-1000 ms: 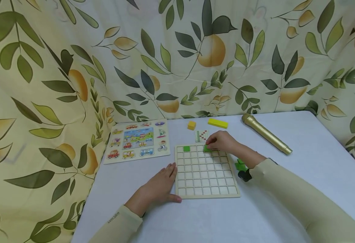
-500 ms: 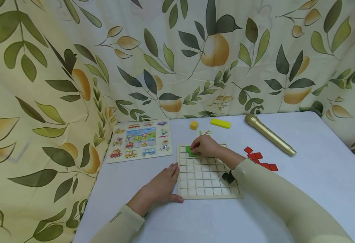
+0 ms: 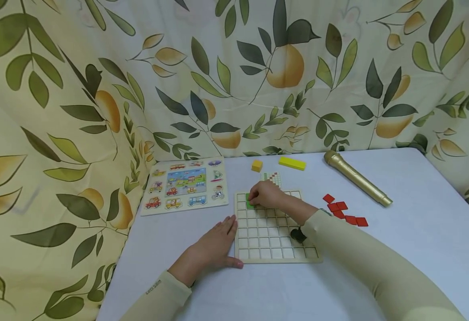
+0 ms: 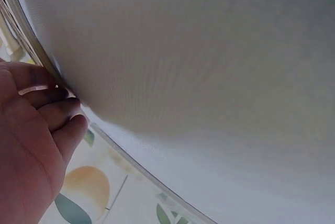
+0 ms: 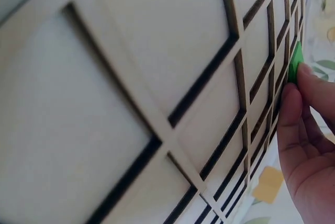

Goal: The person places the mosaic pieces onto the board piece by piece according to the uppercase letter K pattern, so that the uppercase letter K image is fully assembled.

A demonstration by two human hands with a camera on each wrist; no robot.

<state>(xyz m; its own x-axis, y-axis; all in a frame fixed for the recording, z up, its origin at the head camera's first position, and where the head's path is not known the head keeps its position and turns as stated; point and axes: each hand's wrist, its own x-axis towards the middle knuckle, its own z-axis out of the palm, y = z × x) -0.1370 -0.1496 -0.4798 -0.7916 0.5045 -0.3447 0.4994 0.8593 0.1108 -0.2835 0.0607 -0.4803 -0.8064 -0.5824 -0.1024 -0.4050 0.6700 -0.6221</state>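
A wooden grid board (image 3: pixel 276 243) lies on the white table. My right hand (image 3: pixel 264 196) reaches over its far left corner and pinches a green tile (image 3: pixel 250 204) there. The right wrist view shows the fingertips (image 5: pixel 301 85) on the green tile (image 5: pixel 296 62), which stands tilted at a cell of the grid board (image 5: pixel 157 93). My left hand (image 3: pixel 214 243) lies flat on the table against the board's left edge, holding nothing. In the left wrist view the left hand (image 4: pixel 31 140) rests beside the white cloth.
Red tiles (image 3: pixel 344 211) lie right of the board, and a gold microphone (image 3: pixel 356 183) lies beyond them. A pattern card (image 3: pixel 272 178), a yellow cube (image 3: pixel 256 166) and a yellow bar (image 3: pixel 292 163) sit behind the board. A vehicle puzzle (image 3: pixel 184 185) is at the back left.
My right hand carried the green tile leftward along the board's far edge, then slightly down into the corner area. The red tiles came into sight behind the sleeve. The left hand stayed put.
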